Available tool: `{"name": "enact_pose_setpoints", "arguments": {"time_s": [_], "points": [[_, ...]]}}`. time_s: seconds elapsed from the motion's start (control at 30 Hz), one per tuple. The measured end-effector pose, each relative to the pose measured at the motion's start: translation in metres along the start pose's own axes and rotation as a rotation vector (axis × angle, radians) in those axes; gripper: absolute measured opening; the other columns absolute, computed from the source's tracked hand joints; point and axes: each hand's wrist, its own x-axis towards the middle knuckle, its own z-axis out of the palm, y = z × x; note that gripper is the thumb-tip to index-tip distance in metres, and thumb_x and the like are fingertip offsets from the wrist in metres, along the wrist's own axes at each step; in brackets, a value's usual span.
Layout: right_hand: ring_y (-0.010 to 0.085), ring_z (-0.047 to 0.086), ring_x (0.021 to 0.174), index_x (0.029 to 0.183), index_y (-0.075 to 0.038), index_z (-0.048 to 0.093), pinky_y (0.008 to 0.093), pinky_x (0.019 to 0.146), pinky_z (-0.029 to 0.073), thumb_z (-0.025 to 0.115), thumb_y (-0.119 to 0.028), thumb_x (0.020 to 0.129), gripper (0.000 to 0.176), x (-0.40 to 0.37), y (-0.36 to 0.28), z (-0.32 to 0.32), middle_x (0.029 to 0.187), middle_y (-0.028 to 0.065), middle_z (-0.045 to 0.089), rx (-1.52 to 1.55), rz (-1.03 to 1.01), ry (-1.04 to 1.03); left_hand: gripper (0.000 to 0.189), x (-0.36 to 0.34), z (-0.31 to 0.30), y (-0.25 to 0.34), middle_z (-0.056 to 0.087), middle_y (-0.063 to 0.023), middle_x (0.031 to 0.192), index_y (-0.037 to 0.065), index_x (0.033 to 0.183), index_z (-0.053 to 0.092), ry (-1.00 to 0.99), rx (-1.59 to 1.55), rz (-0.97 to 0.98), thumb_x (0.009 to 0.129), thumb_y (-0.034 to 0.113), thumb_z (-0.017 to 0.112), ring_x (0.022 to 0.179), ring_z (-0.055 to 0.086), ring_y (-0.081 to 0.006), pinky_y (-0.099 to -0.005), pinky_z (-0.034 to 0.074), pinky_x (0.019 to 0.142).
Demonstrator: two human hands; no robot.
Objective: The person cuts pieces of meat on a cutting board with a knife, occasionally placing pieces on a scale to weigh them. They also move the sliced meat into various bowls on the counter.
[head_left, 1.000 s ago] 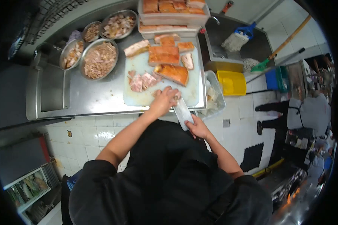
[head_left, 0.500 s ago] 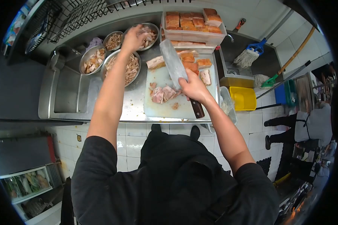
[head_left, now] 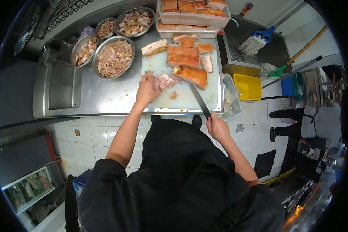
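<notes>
My right hand (head_left: 217, 127) is closed around the handle of a cleaver (head_left: 200, 100). The cleaver's blade is seen nearly edge-on, tipped toward the lower right of the white cutting board (head_left: 189, 99). With curled fingers, my left hand (head_left: 147, 91) grips the left end of a heap of pale sliced pork (head_left: 165, 81); its fingertips are partly hidden. Just right of the heap lies a browned-skin pork block (head_left: 192, 75), close to the blade's tip. Behind it are more roast pork pieces (head_left: 183, 57) and a pale-sided strip (head_left: 154, 47).
Metal bowls of cut meat stand at left, including a large bowl of strips (head_left: 114, 58) and a bowl of chunks (head_left: 134, 22). Stacked plastic tubs (head_left: 193, 19) hold pork blocks. A sink (head_left: 62, 92), a yellow bin (head_left: 247, 87) and mops (head_left: 253, 44) flank the counter. Another person (head_left: 321, 121) stands far right.
My left hand has come from the back bowl down to the sliced pork. The cleaver has swung from broadside to edge-on, lower and nearer me. A browned-skin block now shows beside the slices.
</notes>
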Motion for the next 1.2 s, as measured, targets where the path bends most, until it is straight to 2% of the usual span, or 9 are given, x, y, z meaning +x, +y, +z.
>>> {"name": "enact_pose_setpoints", "arguments": {"time_s": [0.13,0.3,0.6,0.67,0.8,0.87,1.03,1.13,1.2], "points": [[0.0502,0.064,0.068,0.106,-0.001,0.049,0.0601,0.064,0.05,0.055,-0.018,0.096,0.02,0.003,0.003,-0.004,0.071,0.0272,0.066,-0.026,-0.058,-0.051,0.047,-0.006,-0.013,-0.002,0.072,-0.0205,0.101,0.0,0.126,0.064,0.017,-0.238,-0.244,0.081,0.011,0.07,0.089,0.07,-0.039,-0.0421,0.056,0.089],[0.0492,0.064,0.065,0.108,0.001,0.052,0.06,0.063,0.05,0.056,-0.017,0.095,0.022,-0.002,0.014,0.006,0.068,0.0272,0.065,0.059,-0.045,0.058,0.037,-0.026,-0.003,0.04,0.073,-0.0101,0.108,-0.004,0.128,0.061,-0.236,-1.106,-0.398,0.091,0.001,0.065,0.092,0.069,-0.0128,-0.0279,0.054,0.082],[0.043,0.066,0.063,0.102,0.0,0.05,0.0535,0.058,0.051,0.057,-0.014,0.094,0.017,-0.013,-0.044,-0.039,0.066,0.0222,0.065,0.075,-0.102,0.137,0.03,-0.064,0.042,0.056,0.071,-0.0093,0.094,-0.007,0.119,0.063,-0.322,-0.744,-0.388,0.092,0.007,0.066,0.079,0.068,-0.0139,-0.0281,0.056,0.073],[0.0424,0.067,0.063,0.098,-0.001,0.049,0.0527,0.058,0.052,0.058,-0.013,0.094,0.015,-0.015,-0.056,-0.039,0.068,0.0217,0.066,0.21,-0.226,0.372,0.029,-0.068,0.041,0.055,0.071,-0.0098,0.093,-0.006,0.118,0.064,-0.312,-0.727,-0.378,0.092,0.006,0.066,0.079,0.068,-0.0139,-0.0283,0.056,0.073],[0.0424,0.067,0.064,0.101,0.0,0.049,0.0535,0.058,0.051,0.056,-0.011,0.093,0.016,0.01,-0.037,0.006,0.07,0.0222,0.067,0.09,-0.327,0.291,0.024,-0.069,0.027,0.071,0.073,-0.0114,0.09,-0.005,0.114,0.067,-0.279,-0.584,-0.311,0.091,0.005,0.066,0.079,0.069,-0.0152,-0.0289,0.057,0.075],[0.045,0.065,0.062,0.102,0.0,0.046,0.0562,0.058,0.05,0.056,-0.01,0.093,0.017,0.025,-0.038,0.009,0.066,0.0244,0.064,-0.094,-0.2,0.008,0.023,-0.073,0.029,0.075,0.073,-0.0122,0.09,-0.005,0.113,0.067,-0.278,-0.614,-0.292,0.091,0.004,0.067,0.08,0.07,-0.0161,-0.0294,0.057,0.075],[0.0449,0.064,0.061,0.103,0.0,0.045,0.0561,0.057,0.05,0.057,-0.012,0.094,0.019,0.008,-0.065,-0.027,0.065,0.0234,0.064,-0.063,-0.194,0.03,0.024,-0.071,0.026,0.071,0.074,-0.0131,0.091,-0.004,0.112,0.068,-0.232,-0.626,-0.262,0.09,0.004,0.068,0.082,0.071,-0.0181,-0.0306,0.057,0.076],[0.0431,0.066,0.062,0.102,-0.002,0.046,0.0536,0.056,0.051,0.058,-0.012,0.093,0.018,-0.007,-0.076,-0.035,0.064,0.021,0.064,0.077,-0.231,0.221,0.027,-0.073,0.022,0.063,0.073,-0.0166,0.1,-0.004,0.116,0.067,-0.292,-0.562,-0.3,0.089,0.001,0.067,0.084,0.072,-0.0222,-0.032,0.058,0.077],[0.0435,0.064,0.06,0.1,-0.003,0.045,0.053,0.053,0.049,0.058,-0.013,0.096,0.018,-0.01,-0.077,-0.035,0.062,0.0201,0.063,0.188,-0.148,0.311,0.038,-0.072,0.024,0.058,0.068,-0.018,0.12,-0.001,0.124,0.065,-0.238,-0.412,0.016,0.085,-0.003,0.067,0.101,0.069,-0.029,-0.0368,0.057,0.09]]}}
